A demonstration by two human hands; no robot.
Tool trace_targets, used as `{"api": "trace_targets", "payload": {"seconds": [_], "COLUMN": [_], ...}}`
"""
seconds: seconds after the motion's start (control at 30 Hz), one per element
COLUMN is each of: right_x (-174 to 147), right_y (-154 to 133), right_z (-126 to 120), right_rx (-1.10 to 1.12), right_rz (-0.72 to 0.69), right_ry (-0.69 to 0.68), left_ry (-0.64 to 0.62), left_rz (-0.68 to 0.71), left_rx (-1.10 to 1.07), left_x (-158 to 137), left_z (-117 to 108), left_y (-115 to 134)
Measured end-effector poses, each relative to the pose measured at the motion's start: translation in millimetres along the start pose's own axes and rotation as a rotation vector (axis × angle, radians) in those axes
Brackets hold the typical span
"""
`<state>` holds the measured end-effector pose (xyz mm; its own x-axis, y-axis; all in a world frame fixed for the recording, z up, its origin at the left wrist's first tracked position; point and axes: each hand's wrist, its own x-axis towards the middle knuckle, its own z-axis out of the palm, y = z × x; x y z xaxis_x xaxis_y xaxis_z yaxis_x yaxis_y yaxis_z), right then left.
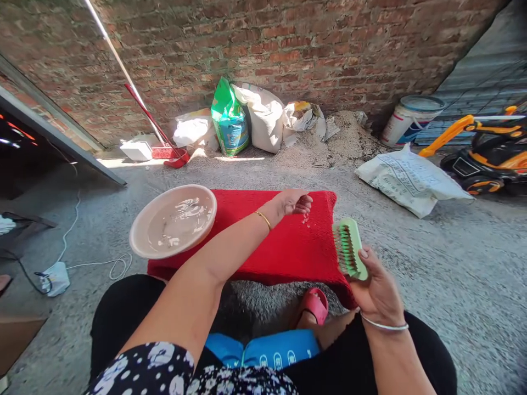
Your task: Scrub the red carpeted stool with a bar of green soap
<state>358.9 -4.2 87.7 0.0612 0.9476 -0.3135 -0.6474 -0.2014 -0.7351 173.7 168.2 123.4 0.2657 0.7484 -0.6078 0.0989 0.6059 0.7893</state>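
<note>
A red towel-like cloth (272,247) lies draped over a low, flat support in front of me. Above its far right part is my left hand (294,203), cupped with loosely curled fingers, and water drops fall from it onto the cloth. My right hand (381,288) grips a light green scrubbing brush (357,249) by the cloth's right edge, its bristles facing left. On the cloth's left end stands a pale pink basin (138,244) with clear water in it. The support under the cloth is hidden.
Along the brick wall (313,49) stand several sacks (263,120), a red broom (177,158) and a paint bucket (405,123). A white sack (407,178) and a toy excavator (486,159) are at right. A cable (119,266) runs across the floor at left.
</note>
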Motion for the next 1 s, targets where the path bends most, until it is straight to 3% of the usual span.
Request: {"api": "trace_targets", "payload": {"seconds": [0.13, 0.23, 0.3, 0.4, 0.5, 0.6, 0.67, 0.77, 0.83, 0.9, 1.0], "right_x": [-2.4, -1.3, -0.2, 0.5, 0.8, 1.7, 2.1, 2.4, 3.1, 4.2, 5.2], "right_y": [-2.9, -1.8, -0.2, 1.5, 2.2, 2.9, 4.0, 6.2, 7.4, 7.9, 8.3], "right_z": [-5.1, -8.0, -7.7, -3.9, 0.5, 2.4, 1.5, -2.7, -5.9, -7.7, -6.1], "right_rx": [0.007, 0.017, 0.021, 0.003, -0.017, -0.028, -0.037, -0.06, -0.076, -0.088, -0.092], "right_rz": [0.002, 0.017, 0.032, 0.045, 0.033, 0.027, 0.034, 0.053, 0.062, 0.077, 0.103], "right_ry": [0.0, 0.002, -0.01, -0.022, -0.013, 0.005, 0.013, 0.007, 0.013, 0.037, 0.114], "left_ry": [0.141, 0.168, 0.134, 0.034, -0.014, 0.055, 0.13, 0.25, 0.421, 0.683, 0.89], "left_rz": [0.004, -0.029, -0.061, -0.079, 0.006, 0.141, 0.209, 0.272, 0.305, 0.321, 0.235], "left_rx": [0.128, 0.232, 0.288, 0.333, 0.339, 0.371, 0.416, 0.463, 0.445, 0.386, 0.358], "left_x": [-10.5, -28.6, -34.8, -27.8, -10.7, -2.2, -8.5, -39.8, -72.0, -106.8, -146.7], "left_z": [-54.5, -72.9, -62.8, -27.3, 1.3, -1.6, -24.0, -83.0, -131.3, -178.4, -232.8], "left_y": [-6.6, -30.7, -47.6, -57.7, -46.1, -29.4, -22.8, -19.1, -19.5, -24.2, -43.8]}}
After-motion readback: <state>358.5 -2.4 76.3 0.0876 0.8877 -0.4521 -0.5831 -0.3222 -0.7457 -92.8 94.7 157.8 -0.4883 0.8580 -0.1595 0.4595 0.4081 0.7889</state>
